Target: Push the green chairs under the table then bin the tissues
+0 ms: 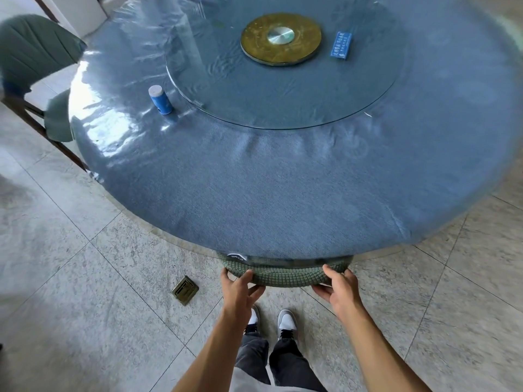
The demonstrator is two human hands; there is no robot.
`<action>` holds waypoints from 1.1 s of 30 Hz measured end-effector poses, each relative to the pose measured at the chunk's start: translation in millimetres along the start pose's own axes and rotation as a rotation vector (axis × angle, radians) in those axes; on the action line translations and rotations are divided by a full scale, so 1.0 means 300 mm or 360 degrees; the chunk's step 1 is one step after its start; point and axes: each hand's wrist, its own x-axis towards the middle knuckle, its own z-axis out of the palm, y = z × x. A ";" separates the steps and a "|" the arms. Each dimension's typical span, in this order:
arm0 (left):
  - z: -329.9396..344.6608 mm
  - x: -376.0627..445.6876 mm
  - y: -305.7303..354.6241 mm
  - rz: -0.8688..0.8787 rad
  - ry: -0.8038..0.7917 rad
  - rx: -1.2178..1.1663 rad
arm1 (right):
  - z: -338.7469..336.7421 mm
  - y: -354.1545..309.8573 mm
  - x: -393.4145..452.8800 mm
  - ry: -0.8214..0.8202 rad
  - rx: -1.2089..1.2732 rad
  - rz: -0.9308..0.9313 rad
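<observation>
Chair (285,274): in the head view, we see only the green quilted top edge of it at the near rim of the table, the rest hidden under the tabletop.
Left hand (240,290): we have it curled on the chair's left end, thumb on top, fingers wrapped beneath the padded edge.
Right hand (341,290): we grip the chair's right end the same way, thumb over the top, fingers below.
Table (283,199): round, with a blue cloth under a clear shiny cover; its near rim overhangs the chair.
Turntable (283,80): a glass disc on the middle of the table, with a gold hub (281,38) at its centre.
Blue packet (341,45): lies on the glass to the right of the hub; we cannot tell what it holds.
Canister (160,99): small, blue with a white top, upright on the cloth just beside the left rim of the glass.
Second chair (34,52): green, at the far left of the table, its seat partly under the rim and its back well clear.
Floor plate (185,290): a brass square set in the grey tiles, left of our left hand.
Shoes (287,321): grey and white, on the tiles between our forearms.
</observation>
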 end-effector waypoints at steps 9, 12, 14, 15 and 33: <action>0.003 -0.076 0.067 0.0595 0.0206 0.0529 | 0.000 -0.122 -0.094 0.0523 -0.1342 -0.0713; 0.045 -0.121 0.120 0.0886 0.0185 0.0733 | 0.055 -0.191 -0.136 0.0403 -0.1403 -0.1047; 0.082 -0.145 0.162 0.1110 0.0150 0.0941 | 0.103 -0.234 -0.172 0.0272 -0.1455 -0.1257; 0.100 -0.155 0.186 0.1222 0.0131 0.1064 | 0.126 -0.254 -0.190 0.0215 -0.1481 -0.1360; -0.121 -0.254 0.632 0.1991 0.0666 0.1641 | 0.692 -0.308 -0.425 -0.0630 -0.1738 -0.2250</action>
